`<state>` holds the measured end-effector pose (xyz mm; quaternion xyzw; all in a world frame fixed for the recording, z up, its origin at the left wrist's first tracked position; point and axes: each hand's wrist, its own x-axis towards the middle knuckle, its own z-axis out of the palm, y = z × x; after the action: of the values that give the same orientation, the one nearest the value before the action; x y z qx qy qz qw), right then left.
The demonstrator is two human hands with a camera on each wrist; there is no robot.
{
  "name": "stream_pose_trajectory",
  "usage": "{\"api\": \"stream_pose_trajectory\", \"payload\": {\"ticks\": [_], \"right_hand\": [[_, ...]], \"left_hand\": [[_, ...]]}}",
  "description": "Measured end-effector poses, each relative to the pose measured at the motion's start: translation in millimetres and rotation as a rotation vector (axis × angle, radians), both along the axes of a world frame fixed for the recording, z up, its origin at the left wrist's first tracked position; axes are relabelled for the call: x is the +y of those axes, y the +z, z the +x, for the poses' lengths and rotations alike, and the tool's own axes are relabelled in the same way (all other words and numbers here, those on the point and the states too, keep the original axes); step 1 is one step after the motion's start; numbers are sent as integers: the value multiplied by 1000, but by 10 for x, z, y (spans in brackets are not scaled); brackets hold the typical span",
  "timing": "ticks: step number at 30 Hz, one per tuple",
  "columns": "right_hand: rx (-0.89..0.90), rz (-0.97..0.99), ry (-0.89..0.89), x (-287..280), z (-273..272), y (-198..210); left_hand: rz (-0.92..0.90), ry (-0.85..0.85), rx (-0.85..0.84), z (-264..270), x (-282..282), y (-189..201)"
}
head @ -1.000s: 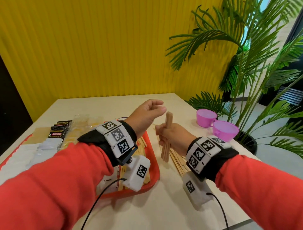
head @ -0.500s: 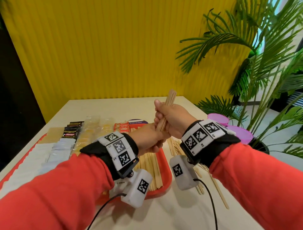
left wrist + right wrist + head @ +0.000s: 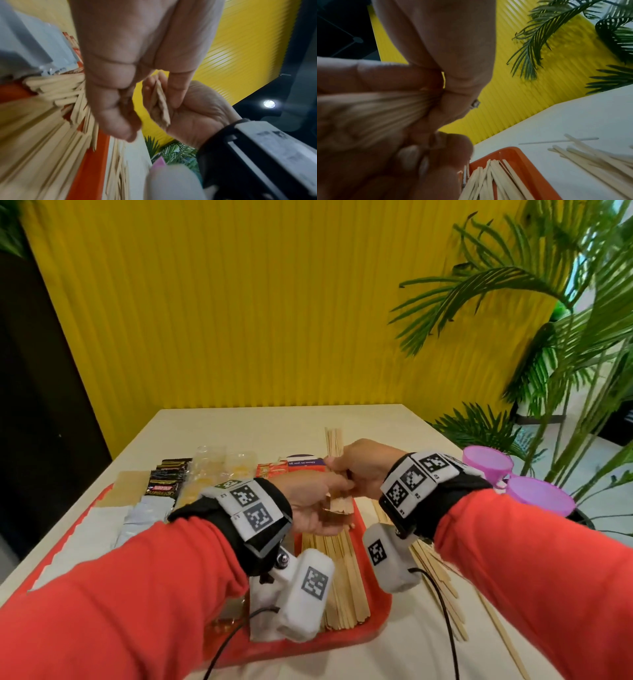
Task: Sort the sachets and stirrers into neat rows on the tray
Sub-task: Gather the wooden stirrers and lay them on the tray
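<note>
My right hand (image 3: 352, 463) grips a bundle of wooden stirrers (image 3: 334, 440) upright above the right part of the red tray (image 3: 376, 604). My left hand (image 3: 315, 505) is just below it, thumb and fingers curled round the bundle's lower ends. The left wrist view shows those ends (image 3: 160, 102) in the right palm. A row of stirrers (image 3: 346, 577) lies on the tray under the hands. Sachets lie in rows on the tray's left: black (image 3: 168, 477), clear yellow (image 3: 212, 470), red (image 3: 272, 469), white (image 3: 102, 529).
Loose stirrers (image 3: 442, 577) lie on the table right of the tray, also in the right wrist view (image 3: 590, 159). Two purple cups (image 3: 488, 460) stand at the table's right edge beside a palm plant (image 3: 565, 354). A yellow wall is behind the table.
The left hand, raised apart a second ago, has come to the bundle's lower end. Both hands with the bundle have shifted left over the tray's right part.
</note>
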<state>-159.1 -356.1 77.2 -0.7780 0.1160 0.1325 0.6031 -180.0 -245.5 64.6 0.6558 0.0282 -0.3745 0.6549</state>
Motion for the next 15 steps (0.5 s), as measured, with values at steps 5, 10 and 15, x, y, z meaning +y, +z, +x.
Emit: {"api": "stream_pose_trajectory", "payload": {"ticks": [5, 10, 15], "right_hand": [[156, -78, -6, 48, 299, -139], [251, -65, 39, 80, 520, -261], [357, -73, 72, 79, 652, -354]], "left_hand": [[29, 103, -10, 325, 111, 55], [152, 77, -17, 603, 82, -7], [329, 86, -92, 806, -7, -226]]}}
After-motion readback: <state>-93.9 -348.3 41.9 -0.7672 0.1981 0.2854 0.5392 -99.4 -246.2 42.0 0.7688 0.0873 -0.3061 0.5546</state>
